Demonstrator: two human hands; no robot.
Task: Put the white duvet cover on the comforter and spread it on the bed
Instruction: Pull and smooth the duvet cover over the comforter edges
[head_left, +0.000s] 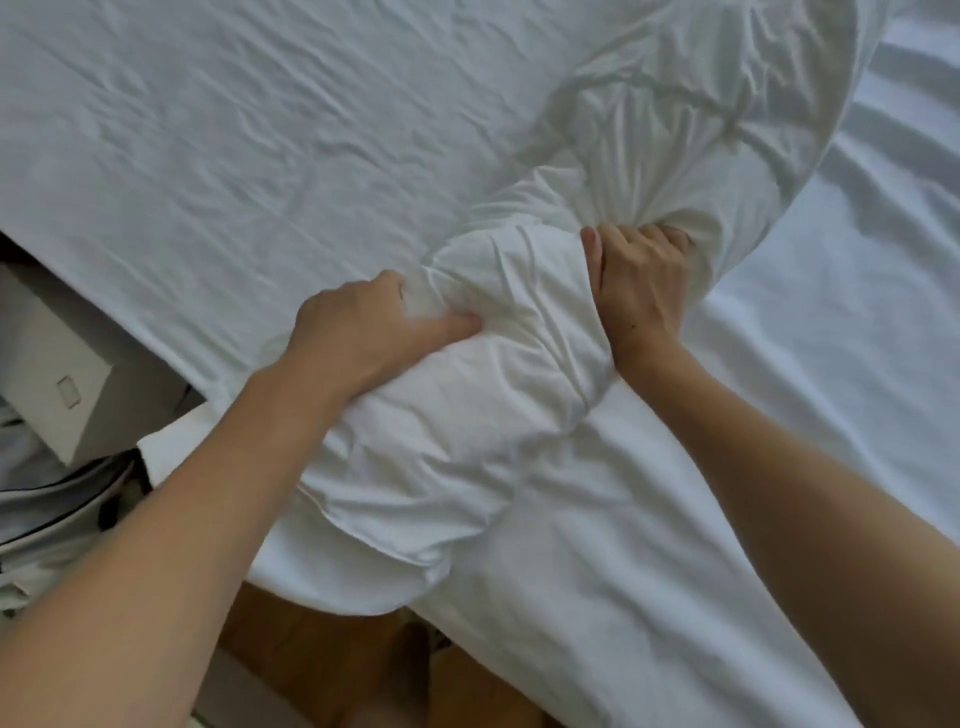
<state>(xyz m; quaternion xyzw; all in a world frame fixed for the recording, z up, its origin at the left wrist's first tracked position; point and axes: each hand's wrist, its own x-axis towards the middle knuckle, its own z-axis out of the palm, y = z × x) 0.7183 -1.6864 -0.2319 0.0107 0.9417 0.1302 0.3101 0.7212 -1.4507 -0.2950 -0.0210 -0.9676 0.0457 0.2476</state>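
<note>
A white duvet cover (234, 156) lies flat and wrinkled over the left and top of the bed. A bunched roll of white comforter and cover fabric (519, 322) runs from the near bed edge toward the upper right. My left hand (363, 327) grips the roll from the left, thumb pressed into the fabric. My right hand (639, 286) grips it from the right, its fingertips buried in gathered folds. Where cover ends and comforter begins inside the roll cannot be told.
The white bed sheet (831, 364) shows on the right, with a striped area at the far right. A grey-white box-shaped piece of furniture (57, 364) stands left of the bed. Wooden floor (322, 649) lies below the bed edge.
</note>
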